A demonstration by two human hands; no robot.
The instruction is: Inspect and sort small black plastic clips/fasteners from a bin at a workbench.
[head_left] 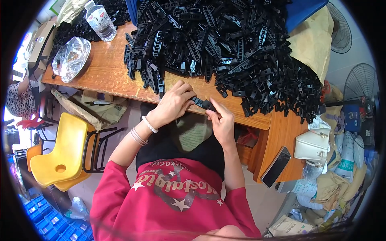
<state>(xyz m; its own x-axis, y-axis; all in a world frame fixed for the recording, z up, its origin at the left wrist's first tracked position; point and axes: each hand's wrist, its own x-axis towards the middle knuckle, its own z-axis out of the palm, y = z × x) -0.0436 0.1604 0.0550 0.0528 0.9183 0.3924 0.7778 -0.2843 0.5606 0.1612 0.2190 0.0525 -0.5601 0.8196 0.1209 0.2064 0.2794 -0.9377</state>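
Note:
Between my two hands, just over the near edge of the wooden table [108,72], is a small black plastic part [204,103]. My left hand [175,100], with a white bead bracelet at its wrist, grips the part's left end between bent fingers and thumb. The thumb and fingers of my right hand [222,119] pinch its right end. Beyond my hands spreads a large heap of black plastic pieces [201,40], some long with ladder-like slots. A smaller pile of short black pieces [269,86] lies to the right, reaching the table's edge.
A clear water bottle [100,21] and a crumpled plastic bag [72,58] sit at the table's left. To the right lie a phone [276,166] and a white handbag [311,143]. A yellow chair [60,150] stands left; fans [360,82] are at right.

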